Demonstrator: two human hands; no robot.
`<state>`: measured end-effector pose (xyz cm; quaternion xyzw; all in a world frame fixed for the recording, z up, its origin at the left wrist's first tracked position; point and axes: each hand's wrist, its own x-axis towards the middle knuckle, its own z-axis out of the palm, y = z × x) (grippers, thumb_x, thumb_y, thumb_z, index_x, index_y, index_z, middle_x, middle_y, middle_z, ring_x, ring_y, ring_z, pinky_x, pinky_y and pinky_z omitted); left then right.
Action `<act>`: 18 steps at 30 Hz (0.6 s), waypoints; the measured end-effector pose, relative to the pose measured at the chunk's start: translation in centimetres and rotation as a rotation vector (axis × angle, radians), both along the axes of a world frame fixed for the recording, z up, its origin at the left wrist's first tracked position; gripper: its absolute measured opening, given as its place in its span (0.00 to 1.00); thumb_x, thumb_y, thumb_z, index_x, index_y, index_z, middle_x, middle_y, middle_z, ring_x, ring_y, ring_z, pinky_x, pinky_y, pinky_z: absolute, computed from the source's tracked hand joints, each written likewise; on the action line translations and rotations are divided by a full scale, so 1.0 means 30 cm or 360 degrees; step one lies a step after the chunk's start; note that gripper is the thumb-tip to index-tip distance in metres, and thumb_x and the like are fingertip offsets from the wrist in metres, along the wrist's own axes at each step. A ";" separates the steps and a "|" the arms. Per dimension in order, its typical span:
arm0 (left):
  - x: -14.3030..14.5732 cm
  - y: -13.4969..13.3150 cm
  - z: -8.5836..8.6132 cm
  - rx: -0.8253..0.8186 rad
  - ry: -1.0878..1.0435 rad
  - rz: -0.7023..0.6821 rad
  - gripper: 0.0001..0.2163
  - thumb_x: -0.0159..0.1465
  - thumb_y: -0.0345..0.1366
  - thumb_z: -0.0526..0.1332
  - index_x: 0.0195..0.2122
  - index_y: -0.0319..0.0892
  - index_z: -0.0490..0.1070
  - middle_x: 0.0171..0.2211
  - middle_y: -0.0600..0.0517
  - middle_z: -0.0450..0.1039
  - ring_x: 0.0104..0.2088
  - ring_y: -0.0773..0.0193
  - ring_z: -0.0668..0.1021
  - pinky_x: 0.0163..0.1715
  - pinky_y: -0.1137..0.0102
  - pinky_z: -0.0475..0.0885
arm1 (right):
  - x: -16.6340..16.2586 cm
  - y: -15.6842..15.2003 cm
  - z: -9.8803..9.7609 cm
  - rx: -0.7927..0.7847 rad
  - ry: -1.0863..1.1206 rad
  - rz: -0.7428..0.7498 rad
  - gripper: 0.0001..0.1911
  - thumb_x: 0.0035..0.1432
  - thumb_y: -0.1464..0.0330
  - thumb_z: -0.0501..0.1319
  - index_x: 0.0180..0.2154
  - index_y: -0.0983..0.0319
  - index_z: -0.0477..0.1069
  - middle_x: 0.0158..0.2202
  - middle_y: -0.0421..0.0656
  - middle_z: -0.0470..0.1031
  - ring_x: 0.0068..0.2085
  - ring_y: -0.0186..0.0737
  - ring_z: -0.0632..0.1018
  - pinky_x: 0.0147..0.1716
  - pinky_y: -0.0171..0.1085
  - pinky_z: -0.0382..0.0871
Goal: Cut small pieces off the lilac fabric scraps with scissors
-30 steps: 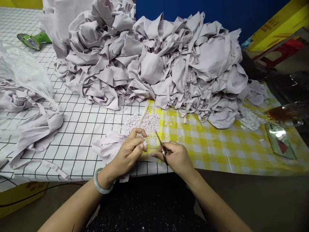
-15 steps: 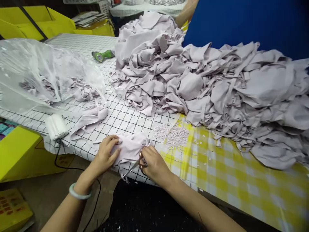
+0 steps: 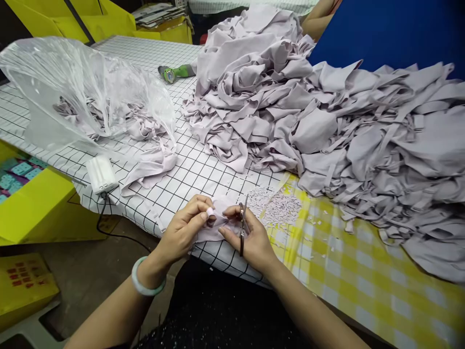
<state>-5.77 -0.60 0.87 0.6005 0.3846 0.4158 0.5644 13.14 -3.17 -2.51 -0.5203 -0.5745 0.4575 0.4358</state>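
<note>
My left hand (image 3: 185, 228) pinches a small pale lilac garment piece (image 3: 218, 228) at the table's near edge. My right hand (image 3: 250, 237) grips small scissors (image 3: 241, 228) with the blades pointing up, and its fingertips also touch the same fabric. A pale green bangle (image 3: 142, 284) circles my left wrist. Just beyond the hands lies a heap of tiny lilac snippings (image 3: 276, 206). A big pile of lilac garments (image 3: 327, 116) fills the table behind.
A clear plastic bag (image 3: 80, 92) with more lilac pieces lies at the left. A white corded device (image 3: 101, 174) sits near the table edge, a green tool (image 3: 174, 72) farther back. Yellow boxes (image 3: 32, 213) stand at the left. Another person's arm (image 3: 319, 19) shows at the top.
The view has swung left. My hands gathered the fabric at the edge; the scissors turned from pointing down-left to blades up, and my left hand now pinches the fabric.
</note>
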 end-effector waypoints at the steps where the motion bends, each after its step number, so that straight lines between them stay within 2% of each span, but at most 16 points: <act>1: 0.011 -0.002 0.004 -0.0015 -0.0016 -0.0019 0.08 0.71 0.34 0.55 0.36 0.42 0.72 0.41 0.48 0.65 0.40 0.62 0.70 0.39 0.67 0.68 | -0.006 0.004 0.009 -0.0003 0.0084 0.0010 0.14 0.56 0.62 0.68 0.42 0.57 0.69 0.39 0.41 0.73 0.40 0.41 0.74 0.43 0.42 0.71; 4: 0.030 -0.001 0.016 0.0011 0.0020 -0.0061 0.08 0.71 0.34 0.55 0.37 0.43 0.72 0.40 0.48 0.65 0.40 0.62 0.71 0.40 0.67 0.70 | -0.017 0.017 0.014 -0.0043 0.0183 0.0043 0.13 0.56 0.62 0.68 0.41 0.57 0.69 0.39 0.40 0.73 0.40 0.40 0.75 0.43 0.42 0.71; 7: 0.016 0.001 0.008 0.0179 0.0240 -0.0013 0.08 0.71 0.33 0.53 0.37 0.42 0.70 0.40 0.47 0.66 0.44 0.59 0.72 0.43 0.64 0.72 | -0.020 0.017 -0.015 -0.0042 0.0045 0.0104 0.18 0.54 0.65 0.69 0.45 0.57 0.68 0.45 0.43 0.74 0.45 0.44 0.76 0.47 0.44 0.71; 10: -0.033 -0.013 -0.044 0.0499 0.0782 0.0311 0.07 0.71 0.32 0.51 0.40 0.42 0.69 0.45 0.45 0.68 0.50 0.54 0.72 0.53 0.55 0.69 | -0.018 0.000 -0.066 0.0215 -0.0267 0.0185 0.17 0.54 0.74 0.65 0.45 0.57 0.66 0.52 0.48 0.73 0.54 0.50 0.73 0.53 0.49 0.69; 12: -0.073 -0.034 -0.102 0.0640 0.1100 0.0468 0.07 0.70 0.32 0.53 0.46 0.42 0.68 0.52 0.41 0.68 0.56 0.50 0.71 0.58 0.49 0.66 | -0.020 -0.015 -0.100 0.0385 -0.0488 0.0167 0.18 0.52 0.79 0.60 0.44 0.58 0.65 0.54 0.51 0.72 0.57 0.54 0.69 0.56 0.53 0.66; 15: -0.117 -0.068 -0.190 0.0736 0.1278 0.0313 0.19 0.68 0.35 0.58 0.60 0.43 0.61 0.59 0.37 0.66 0.60 0.45 0.71 0.57 0.49 0.70 | -0.034 -0.026 -0.126 0.0386 -0.0640 0.0077 0.16 0.48 0.81 0.57 0.39 0.59 0.65 0.45 0.51 0.75 0.51 0.56 0.70 0.50 0.54 0.67; 16: -0.125 -0.073 -0.209 0.0788 0.1263 0.0219 0.21 0.67 0.34 0.58 0.62 0.44 0.61 0.58 0.38 0.68 0.58 0.46 0.74 0.54 0.52 0.73 | -0.040 -0.025 -0.124 0.0378 -0.0640 0.0065 0.15 0.47 0.81 0.57 0.36 0.59 0.64 0.40 0.49 0.74 0.46 0.53 0.71 0.45 0.51 0.68; 18: -0.128 -0.064 -0.216 0.0883 0.1154 0.0064 0.19 0.67 0.31 0.56 0.59 0.46 0.65 0.51 0.41 0.75 0.50 0.50 0.79 0.46 0.61 0.78 | -0.049 -0.015 -0.098 0.0429 -0.0615 0.0077 0.15 0.42 0.81 0.56 0.31 0.58 0.60 0.32 0.43 0.71 0.36 0.45 0.71 0.36 0.42 0.69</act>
